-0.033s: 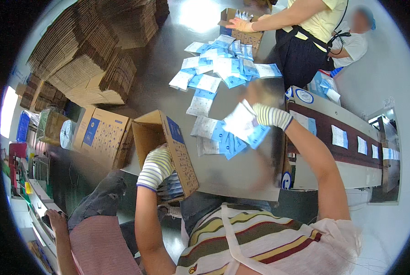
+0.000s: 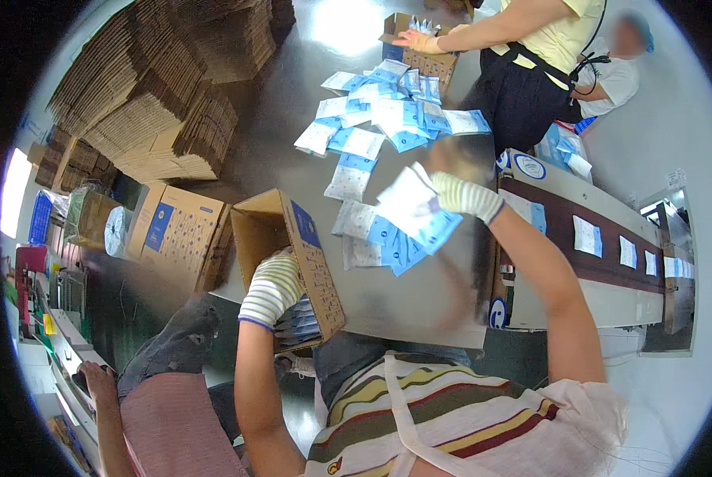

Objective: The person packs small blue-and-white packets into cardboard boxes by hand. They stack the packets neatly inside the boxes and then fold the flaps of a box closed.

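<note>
Cardboard dominates my view: an open carton (image 2: pixel 288 254) leans tilted over the near-left edge of the grey tabletop (image 2: pixel 403 306), its mouth turned toward me so packets can drop in without lifting them far. My left hand (image 2: pixel 272 288), in a striped glove, rests at that carton's lower rim, steadying it; I cannot tell whether its grip is pressed on the wall or only leaning there, since the fingers are hidden by the flap. Stacked packets (image 2: pixel 296 324) show just under the carton's rim, below my left hand.

My right hand (image 2: pixel 455 193), gloved the same way, is raised to the right of the carton, its grip pinched on a white-and-blue sachet (image 2: pixel 407 203) held slanted above the loose ones lying beside the carton (image 2: pixel 372 238). More sachets (image 2: pixel 388 119) spread in a heap beyond the carton, toward the far edge, where another person's hand (image 2: pixel 415 40) reaches into a second box (image 2: pixel 419 52).

Room to move is fair: bare grey tabletop lies between the carton and the near-right edge. Right of that, well apart from the carton, a conveyor (image 2: pixel 610 246) carries single sachets. Left of the carton stand a printed box (image 2: pixel 177 230) and flattened cardboard stacks (image 2: pixel 149 103), which close that side.
</note>
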{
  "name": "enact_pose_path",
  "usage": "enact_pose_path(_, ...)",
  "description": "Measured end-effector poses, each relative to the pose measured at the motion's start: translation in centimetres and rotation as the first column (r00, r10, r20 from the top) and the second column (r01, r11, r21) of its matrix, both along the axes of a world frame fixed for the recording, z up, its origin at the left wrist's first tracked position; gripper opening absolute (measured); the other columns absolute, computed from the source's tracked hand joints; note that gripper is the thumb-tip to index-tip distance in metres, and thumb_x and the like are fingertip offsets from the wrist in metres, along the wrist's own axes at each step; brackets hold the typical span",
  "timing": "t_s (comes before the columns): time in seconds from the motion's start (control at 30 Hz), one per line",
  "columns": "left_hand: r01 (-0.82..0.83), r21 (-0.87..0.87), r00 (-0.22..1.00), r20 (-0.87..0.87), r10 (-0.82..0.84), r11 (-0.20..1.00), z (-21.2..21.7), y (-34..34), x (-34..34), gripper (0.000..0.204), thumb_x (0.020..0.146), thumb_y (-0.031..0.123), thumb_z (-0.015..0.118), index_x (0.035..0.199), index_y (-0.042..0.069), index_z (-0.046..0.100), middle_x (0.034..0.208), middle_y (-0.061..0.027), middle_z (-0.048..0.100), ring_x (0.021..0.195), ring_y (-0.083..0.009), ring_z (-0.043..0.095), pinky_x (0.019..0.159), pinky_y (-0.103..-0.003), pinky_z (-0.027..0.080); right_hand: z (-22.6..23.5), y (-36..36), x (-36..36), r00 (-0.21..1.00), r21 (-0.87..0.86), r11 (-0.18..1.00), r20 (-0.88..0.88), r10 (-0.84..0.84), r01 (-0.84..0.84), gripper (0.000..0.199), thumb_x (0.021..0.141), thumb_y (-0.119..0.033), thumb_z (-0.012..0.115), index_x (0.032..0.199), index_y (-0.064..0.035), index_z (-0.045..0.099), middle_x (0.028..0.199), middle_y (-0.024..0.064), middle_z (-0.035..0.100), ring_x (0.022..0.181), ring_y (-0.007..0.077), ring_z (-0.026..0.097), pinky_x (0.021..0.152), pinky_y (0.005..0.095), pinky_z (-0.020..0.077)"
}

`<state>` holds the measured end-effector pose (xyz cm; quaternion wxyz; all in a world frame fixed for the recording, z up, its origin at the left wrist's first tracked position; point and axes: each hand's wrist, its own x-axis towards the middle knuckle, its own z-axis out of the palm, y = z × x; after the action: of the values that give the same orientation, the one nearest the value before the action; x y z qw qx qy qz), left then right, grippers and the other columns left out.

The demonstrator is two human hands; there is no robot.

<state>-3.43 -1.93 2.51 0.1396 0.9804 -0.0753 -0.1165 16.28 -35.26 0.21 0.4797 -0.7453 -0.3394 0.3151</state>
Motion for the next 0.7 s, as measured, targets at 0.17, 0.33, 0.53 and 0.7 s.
enact_pose_path(0.17, 0.004, 0.007, 1.000, -0.023, -0.004, 1.000, 0.6, -0.4, 0.3, 0.034, 0.076, 0.023, 0.061, 0.103, 0.003, 0.062, 0.105, -0.0202, 0.061, 0.099, -0.0360, 0.057, 0.085, -0.042, 0.047, -2.3, 10.5, 0.2, 0.914, -0.653, 0.757, 0.305, 0.266, -0.002, 0.074, 0.066, -0.052, 0.072, 0.111, 0.0044, 0.057, 0.102, 0.0225, 0.063, 0.093, 0.0348, 0.060, 0.083, 0.0374, 0.0457)
enact_pose_path(0.33, -0.030, -0.021, 0.999, 0.039, 0.031, 0.999, 1.0, -0.3, -0.2, 0.033, 0.076, 0.023, 0.061, 0.102, 0.003, 0.062, 0.105, -0.0205, 0.061, 0.099, -0.0361, 0.057, 0.085, -0.042, 0.047, -0.8, 14.5, -0.2, 0.844, -0.525, 0.848, 0.418, 0.337, -0.078, 0.068, 0.064, -0.046, 0.074, 0.104, 0.0067, 0.058, 0.102, 0.0244, 0.061, 0.092, 0.0368, 0.060, 0.080, 0.0403, 0.0475)
enact_pose_path(0.53, -0.038, -0.022, 0.999, 0.035, 0.039, 0.999, 0.1, 0.3, -0.6, 0.037, 0.075, 0.027, 0.063, 0.103, 0.003, 0.062, 0.107, -0.0209, 0.060, 0.101, -0.0354, 0.057, 0.086, -0.042, 0.046, 1.0, 11.7, -4.2, 0.825, -0.599, 0.788, 0.366, 0.430, -0.145, 0.075, 0.056, -0.042, 0.080, 0.107, 0.0070, 0.055, 0.097, 0.0239, 0.061, 0.092, 0.0366, 0.059, 0.082, 0.0391, 0.0469)
enact_pose_path(0.7, -0.078, -0.031, 0.994, -0.073, 0.076, 0.996, 0.7, -0.2, 0.1, 0.042, 0.075, 0.026, 0.063, 0.109, 0.003, 0.059, 0.111, -0.0214, 0.059, 0.103, -0.0364, 0.056, 0.088, -0.041, 0.046, 1.8, 10.4, -9.7, 0.723, -0.780, 0.623, 0.401, 0.563, -0.053, 0.070, 0.066, -0.049, 0.070, 0.112, 0.0025, 0.056, 0.102, 0.0204, 0.060, 0.098, 0.0342, 0.057, 0.088, 0.0452, 0.0421)
